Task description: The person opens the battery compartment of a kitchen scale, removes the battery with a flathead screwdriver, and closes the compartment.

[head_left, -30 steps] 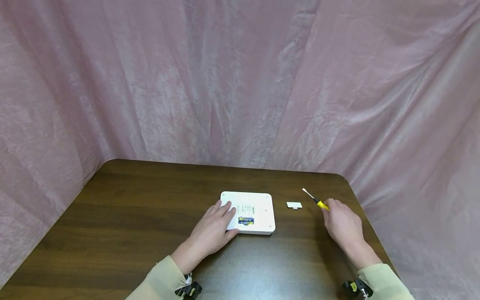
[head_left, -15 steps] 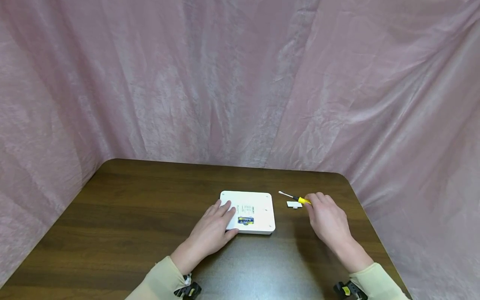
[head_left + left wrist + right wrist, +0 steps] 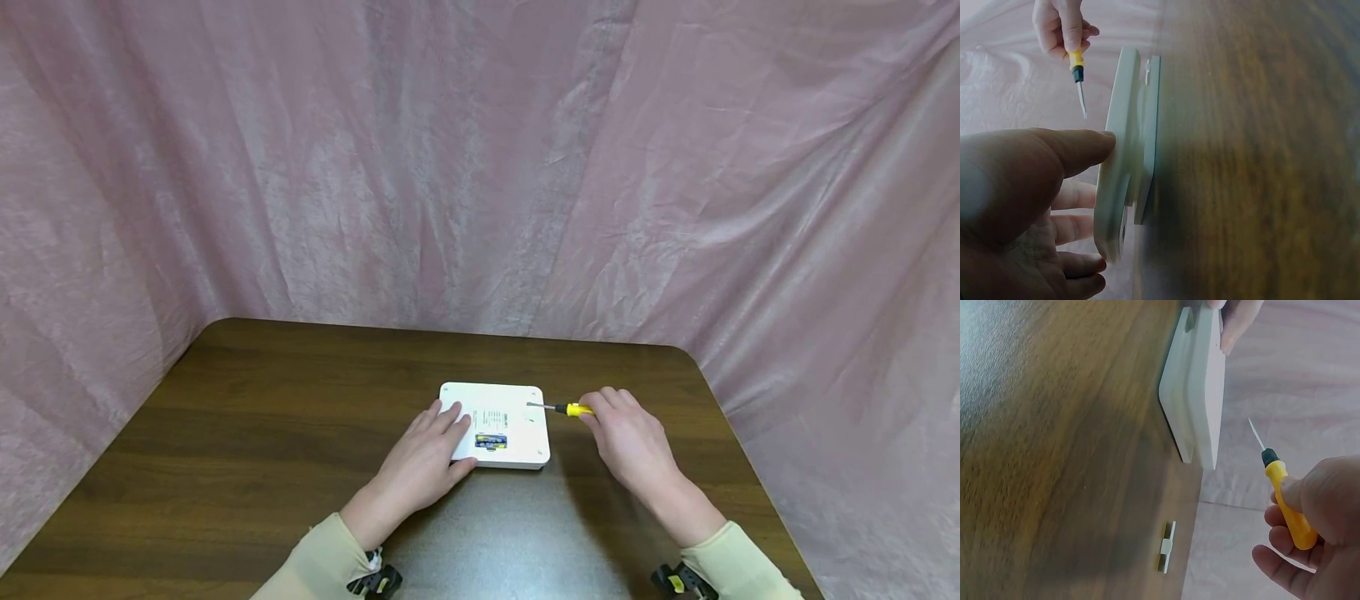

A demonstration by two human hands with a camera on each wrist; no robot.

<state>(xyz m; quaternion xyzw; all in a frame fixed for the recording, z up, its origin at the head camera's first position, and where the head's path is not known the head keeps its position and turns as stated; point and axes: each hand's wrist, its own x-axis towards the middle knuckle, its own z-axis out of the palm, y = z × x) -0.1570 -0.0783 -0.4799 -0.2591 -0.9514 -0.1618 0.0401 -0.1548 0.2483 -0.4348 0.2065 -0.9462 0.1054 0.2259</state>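
Note:
A flat white square device [image 3: 517, 429] lies upside down on the table, its battery compartment uncovered with batteries [image 3: 491, 441] showing inside. My left hand [image 3: 427, 458] rests on its left side, fingers extended across the back and thumb along the near edge. My right hand [image 3: 630, 437] grips the yellow handle of a screwdriver [image 3: 1286, 500]. Its shaft points left and overlaps the device's right part in the head view; both wrist views show the tip raised off the surface. A small white battery cover [image 3: 1167, 547] lies right of the device, hidden behind the right hand in the head view.
The brown wooden table [image 3: 300, 417] has rounded far corners. A pink curtain [image 3: 450, 167] hangs behind it and along the sides. Each wrist carries a black strapped camera mount [image 3: 378, 581].
My right hand has carried the screwdriver leftward, from beyond the small cover to over the device's right side. The left hand and the device have stayed in place.

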